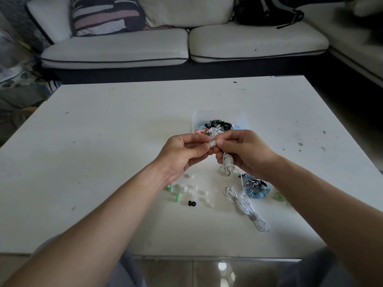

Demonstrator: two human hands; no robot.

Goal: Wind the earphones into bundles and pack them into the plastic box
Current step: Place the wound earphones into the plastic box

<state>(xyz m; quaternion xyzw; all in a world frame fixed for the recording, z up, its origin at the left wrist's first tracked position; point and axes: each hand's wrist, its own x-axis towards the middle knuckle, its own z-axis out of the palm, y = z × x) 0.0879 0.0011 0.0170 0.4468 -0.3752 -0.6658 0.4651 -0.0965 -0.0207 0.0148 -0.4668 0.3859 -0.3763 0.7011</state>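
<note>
- Your right hand (246,151) grips a white earphone bundle (227,165), tightly wound, plug (228,174) dangling.
- Your left hand (182,151) pinches its rounded bud (211,144).
- The clear plastic box (199,119) holds coiled cords (218,123).

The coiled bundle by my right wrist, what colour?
The coiled bundle is light blue; head view shows it.

cam: head-worn, wide-angle | faces: forward and down across white table (107,129) | near: left hand (182,154), right hand (248,151) close below, mid-frame | far: sofa (186,46) along top
</note>
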